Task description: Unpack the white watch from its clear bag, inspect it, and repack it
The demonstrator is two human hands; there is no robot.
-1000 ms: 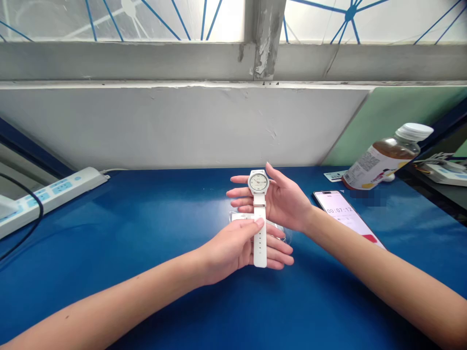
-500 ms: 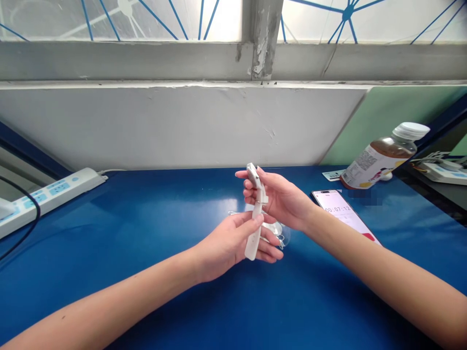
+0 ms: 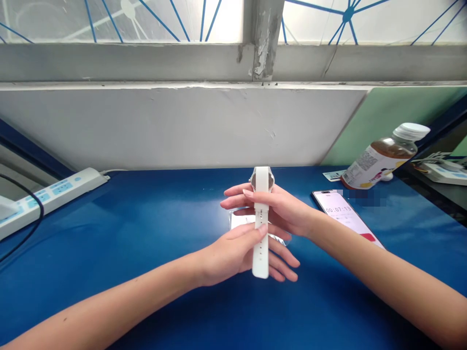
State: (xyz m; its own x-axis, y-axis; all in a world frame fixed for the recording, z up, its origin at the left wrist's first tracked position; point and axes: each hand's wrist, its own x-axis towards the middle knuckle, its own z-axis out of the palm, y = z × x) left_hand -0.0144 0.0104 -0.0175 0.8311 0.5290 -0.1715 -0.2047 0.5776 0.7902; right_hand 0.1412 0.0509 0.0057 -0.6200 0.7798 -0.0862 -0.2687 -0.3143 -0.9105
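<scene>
A white-strapped wristwatch [image 3: 260,257] hangs upright between my hands above the blue table [image 3: 153,218]. Its round case shows at the top, partly covered by the strap, and the holed strap end points down toward me. My left hand [image 3: 237,250] pinches the lower strap between thumb and fingers, the other fingers spread out behind it. My right hand [image 3: 284,206] holds the watch higher up, thumb across the strap just below the case, fingers behind. Beneath the hands lies a clear plastic packet with something white in it [image 3: 239,220], mostly hidden by them.
On the right lies a phone [image 3: 345,214] with a running timer, beside a tilted-looking drink bottle [image 3: 379,160] and a small card [image 3: 332,175]. A white power strip [image 3: 54,194] and black cable [image 3: 38,214] are on the left. A wall [image 3: 182,126] stands behind the table.
The watch has turned from edge-on to flat toward me, and its strap end sits slightly lower. My right thumb has come across the strap; my left fingers have spread more.
</scene>
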